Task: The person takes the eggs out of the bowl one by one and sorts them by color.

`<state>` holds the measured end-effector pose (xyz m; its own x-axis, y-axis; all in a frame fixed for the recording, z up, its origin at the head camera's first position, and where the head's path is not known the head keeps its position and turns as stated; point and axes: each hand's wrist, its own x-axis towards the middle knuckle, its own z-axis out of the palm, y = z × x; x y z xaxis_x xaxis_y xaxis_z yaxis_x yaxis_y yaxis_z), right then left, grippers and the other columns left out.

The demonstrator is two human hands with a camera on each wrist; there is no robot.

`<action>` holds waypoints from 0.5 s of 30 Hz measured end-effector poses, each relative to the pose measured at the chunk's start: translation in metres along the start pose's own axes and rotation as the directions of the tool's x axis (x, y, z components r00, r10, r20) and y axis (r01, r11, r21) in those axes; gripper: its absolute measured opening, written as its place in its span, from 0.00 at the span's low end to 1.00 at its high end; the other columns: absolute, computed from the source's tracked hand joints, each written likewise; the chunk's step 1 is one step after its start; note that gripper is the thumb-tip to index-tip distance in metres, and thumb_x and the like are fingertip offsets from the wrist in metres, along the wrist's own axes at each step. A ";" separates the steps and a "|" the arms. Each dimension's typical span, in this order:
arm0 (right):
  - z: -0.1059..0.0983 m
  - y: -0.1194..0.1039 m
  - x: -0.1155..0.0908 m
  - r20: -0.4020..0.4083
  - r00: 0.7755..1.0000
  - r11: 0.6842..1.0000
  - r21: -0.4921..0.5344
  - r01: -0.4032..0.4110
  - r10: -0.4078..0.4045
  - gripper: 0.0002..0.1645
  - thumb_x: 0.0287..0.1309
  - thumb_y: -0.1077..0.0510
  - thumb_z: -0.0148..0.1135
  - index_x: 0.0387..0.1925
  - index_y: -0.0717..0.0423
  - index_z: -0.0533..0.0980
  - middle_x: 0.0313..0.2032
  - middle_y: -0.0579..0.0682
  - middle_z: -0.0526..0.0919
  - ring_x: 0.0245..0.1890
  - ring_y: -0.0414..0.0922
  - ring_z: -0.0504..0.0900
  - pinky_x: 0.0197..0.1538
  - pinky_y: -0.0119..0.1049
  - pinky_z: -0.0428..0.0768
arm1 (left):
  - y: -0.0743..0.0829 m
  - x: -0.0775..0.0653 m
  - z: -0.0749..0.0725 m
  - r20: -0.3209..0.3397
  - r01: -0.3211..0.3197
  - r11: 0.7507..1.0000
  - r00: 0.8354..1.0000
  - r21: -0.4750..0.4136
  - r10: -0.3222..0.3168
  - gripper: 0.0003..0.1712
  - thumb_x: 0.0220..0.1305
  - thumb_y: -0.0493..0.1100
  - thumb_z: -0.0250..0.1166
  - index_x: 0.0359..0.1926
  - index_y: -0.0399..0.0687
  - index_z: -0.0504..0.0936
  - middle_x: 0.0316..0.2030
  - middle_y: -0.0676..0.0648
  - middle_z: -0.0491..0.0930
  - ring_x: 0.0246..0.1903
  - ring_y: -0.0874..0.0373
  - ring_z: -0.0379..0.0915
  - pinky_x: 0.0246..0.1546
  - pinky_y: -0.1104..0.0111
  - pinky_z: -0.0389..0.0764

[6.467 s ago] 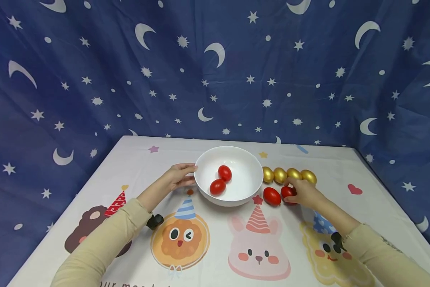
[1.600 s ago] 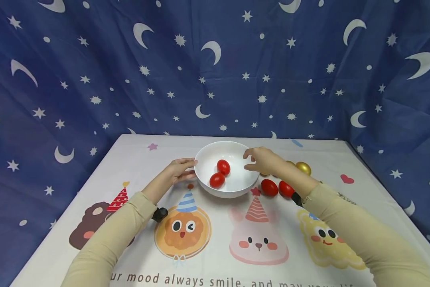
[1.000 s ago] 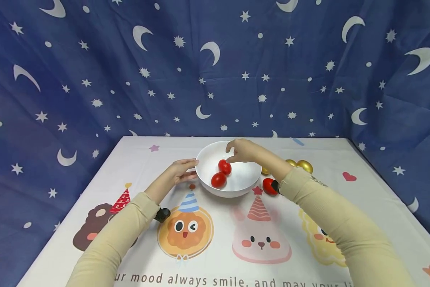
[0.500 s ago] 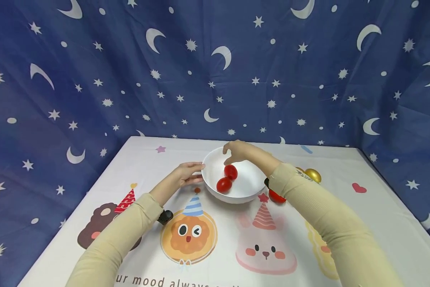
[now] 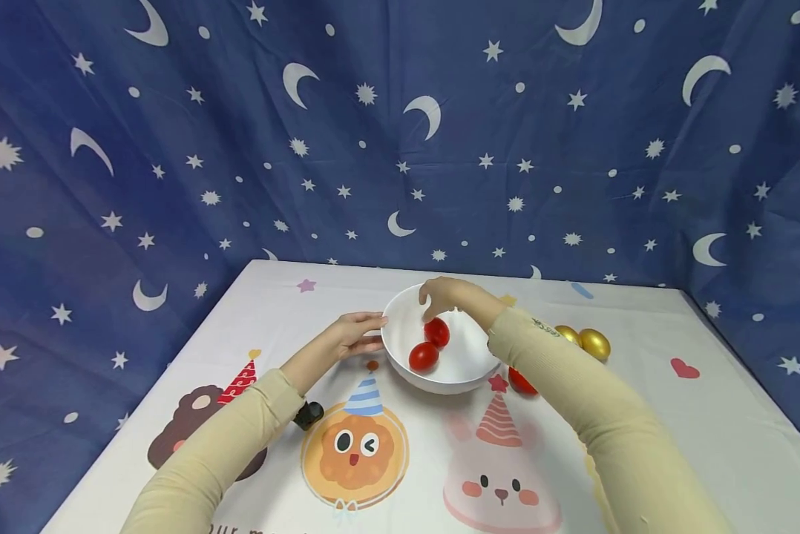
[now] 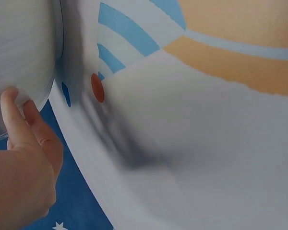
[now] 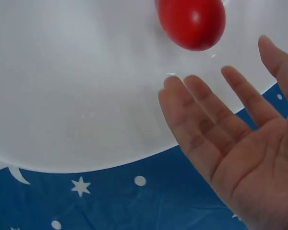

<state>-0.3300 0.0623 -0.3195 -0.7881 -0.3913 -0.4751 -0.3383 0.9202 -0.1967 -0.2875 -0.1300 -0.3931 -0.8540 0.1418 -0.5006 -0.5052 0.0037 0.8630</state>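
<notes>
A white bowl point(image 5: 470, 348) stands on the table with two red eggs inside, an upper red egg point(image 5: 436, 332) and a lower red egg point(image 5: 424, 357). My left hand point(image 5: 355, 334) holds the bowl at its left side, fingers against the outer wall in the left wrist view. Inside the bowl, my right hand point(image 5: 442, 294) hangs over the upper egg with fingers bent downward. The right wrist view shows that hand's palm with nothing in it, and a red egg point(image 7: 194, 21) a little apart from its fingertips.
Right of the bowl, a red egg point(image 5: 522, 382) lies partly behind my right sleeve point(image 5: 574, 386). Gold eggs point(image 5: 594, 344) sit farther right, partly covered by the arm. A blue starry curtain point(image 5: 346, 119) rises behind the table's back edge.
My right hand has gone from a red egg on the table to above the bowl, then left and down toward the upper egg. My left hand stays at the bowl. The head view has shifted slightly.
</notes>
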 end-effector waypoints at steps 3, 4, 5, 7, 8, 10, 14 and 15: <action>-0.001 0.003 0.006 0.066 0.997 0.998 0.047 -0.040 0.037 0.27 0.59 0.54 0.60 0.60 0.54 0.70 0.57 0.56 0.71 0.55 0.58 0.76 0.55 0.47 0.83 | 0.000 0.001 0.000 -0.004 -0.006 1.000 1.000 0.006 0.006 0.27 0.66 0.42 0.59 0.66 0.45 0.67 0.55 0.41 0.72 0.33 0.61 0.78 0.37 0.75 0.87; 0.000 0.004 0.008 0.086 0.996 0.997 0.061 -0.044 0.039 0.27 0.59 0.54 0.60 0.60 0.54 0.70 0.57 0.56 0.72 0.55 0.59 0.76 0.55 0.47 0.83 | 0.000 0.001 0.000 -0.008 -0.007 1.000 1.000 0.011 0.007 0.27 0.66 0.42 0.59 0.65 0.45 0.68 0.55 0.41 0.72 0.33 0.61 0.78 0.36 0.75 0.87; 0.000 0.006 0.010 0.109 0.993 0.997 0.070 -0.044 0.036 0.27 0.59 0.54 0.60 0.60 0.53 0.69 0.56 0.56 0.72 0.54 0.59 0.76 0.55 0.46 0.83 | 0.001 0.001 -0.001 -0.008 -0.008 1.000 1.000 0.017 0.008 0.27 0.66 0.42 0.59 0.65 0.45 0.68 0.55 0.41 0.72 0.33 0.61 0.78 0.36 0.75 0.87; 0.003 0.009 0.014 0.150 0.988 0.995 0.089 -0.043 0.029 0.26 0.59 0.54 0.59 0.59 0.53 0.69 0.54 0.56 0.73 0.53 0.59 0.76 0.55 0.46 0.84 | 0.001 0.001 0.000 -0.010 -0.007 1.000 1.000 0.025 0.007 0.27 0.67 0.42 0.59 0.65 0.45 0.68 0.55 0.41 0.73 0.33 0.60 0.78 0.36 0.75 0.87; 0.004 0.010 0.016 0.166 0.986 0.995 0.094 -0.041 0.025 0.25 0.59 0.55 0.59 0.58 0.52 0.70 0.53 0.56 0.74 0.53 0.59 0.76 0.54 0.47 0.84 | 0.001 0.000 0.000 -0.008 -0.008 1.000 1.000 0.029 0.008 0.27 0.67 0.42 0.59 0.65 0.45 0.68 0.55 0.41 0.72 0.33 0.60 0.78 0.36 0.75 0.87; 0.007 0.011 0.019 0.185 0.983 0.994 0.105 -0.040 0.020 0.23 0.58 0.56 0.60 0.56 0.52 0.71 0.50 0.55 0.75 0.51 0.58 0.77 0.53 0.47 0.85 | 0.001 0.000 0.001 -0.006 -0.006 1.000 1.000 0.029 0.007 0.26 0.67 0.42 0.59 0.65 0.44 0.68 0.54 0.41 0.73 0.33 0.60 0.78 0.37 0.75 0.87; 0.010 0.010 0.025 0.196 0.980 0.996 0.084 -0.032 0.015 0.16 0.58 0.56 0.61 0.49 0.52 0.74 0.41 0.53 0.77 0.46 0.56 0.79 0.50 0.46 0.86 | 0.001 -0.001 0.001 -0.002 0.001 1.000 1.000 0.020 -0.001 0.26 0.66 0.42 0.59 0.65 0.44 0.68 0.51 0.42 0.74 0.30 0.62 0.78 0.36 0.75 0.87; 0.011 0.009 0.026 0.201 0.979 0.997 0.073 -0.028 0.013 0.15 0.58 0.56 0.61 0.47 0.52 0.75 0.38 0.51 0.77 0.44 0.55 0.80 0.50 0.46 0.86 | 0.001 -0.001 0.001 -0.001 0.004 1.000 1.000 0.017 -0.004 0.27 0.66 0.42 0.59 0.65 0.44 0.68 0.50 0.42 0.74 0.30 0.62 0.78 0.36 0.75 0.87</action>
<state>-0.3482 0.0601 -0.3429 -0.6731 -0.3700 -0.6404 -0.2773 0.9290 -0.2453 -0.2873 -0.1290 -0.3918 -0.8523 0.1408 -0.5037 -0.5060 0.0214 0.8623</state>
